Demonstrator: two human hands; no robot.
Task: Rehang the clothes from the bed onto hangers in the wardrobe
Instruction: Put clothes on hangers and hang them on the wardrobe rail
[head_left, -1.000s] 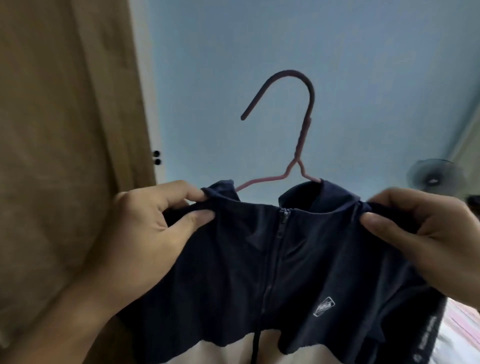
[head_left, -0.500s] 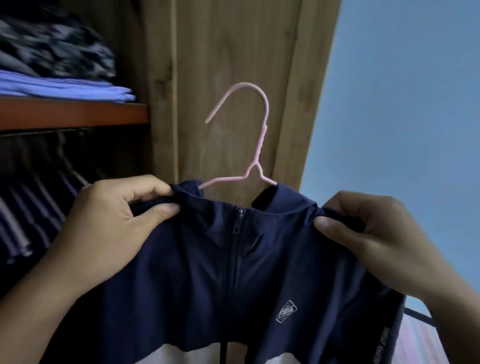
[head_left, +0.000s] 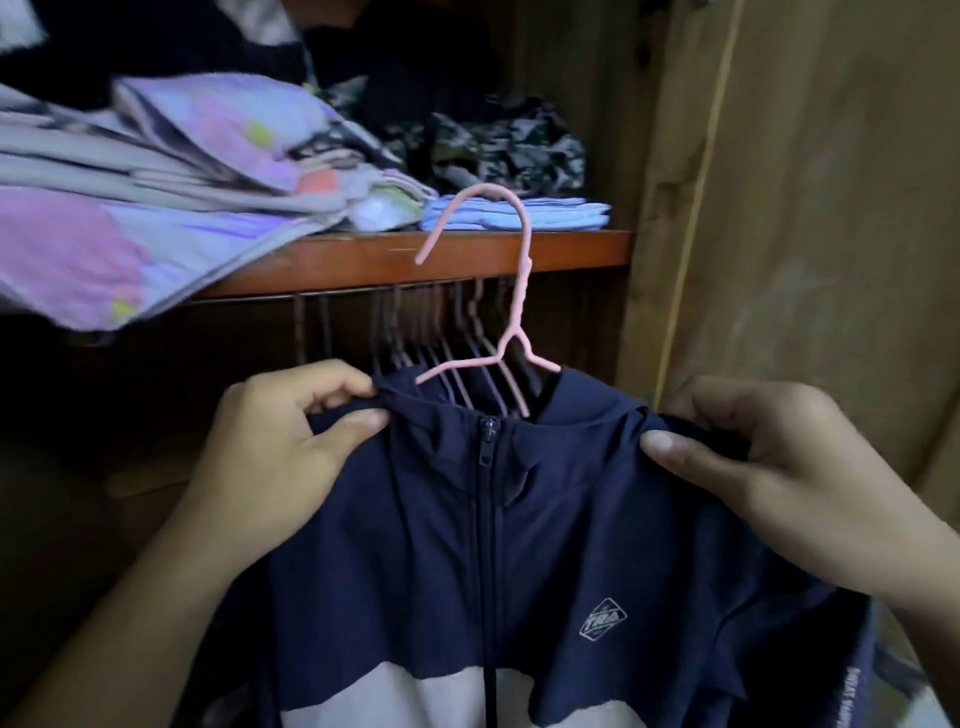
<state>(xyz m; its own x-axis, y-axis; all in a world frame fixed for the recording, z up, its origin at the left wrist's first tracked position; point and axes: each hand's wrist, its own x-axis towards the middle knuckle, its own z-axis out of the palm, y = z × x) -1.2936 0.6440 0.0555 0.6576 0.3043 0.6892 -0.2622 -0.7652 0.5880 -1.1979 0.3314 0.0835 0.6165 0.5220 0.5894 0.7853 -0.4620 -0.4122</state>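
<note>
View has swung from wall to wardrobe: I see left hand (head_left: 275, 452) and right hand (head_left: 779, 467) pinching the navy jacket (head_left: 519, 545) shoulders, pink hanger (head_left: 511, 291) hook just below the shelf (head_left: 415, 260), rail probably behind it.

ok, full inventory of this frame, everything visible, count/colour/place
jacket: 1, navy with a pale lower panel, zipped, small logo on the chest, held up in front of the wardrobe
pink hanger: 1, inside the jacket's neck, hook sticking up in front of the shelf edge
hanging hangers: several, exact count unclear, pinkish, under the shelf behind the jacket
shelf: 1, reddish-brown wood, across the wardrobe
pastel bedding: a pile, lilac, pink and grey, left on the shelf
light blue folded cloth: 1 stack, right on the shelf
camouflage clothes: a heap, dark patterned, behind the blue stack
wardrobe door: 1, light brown wood, right
left hand: pinches the jacket's left shoulder
right hand: pinches its right shoulder
</note>
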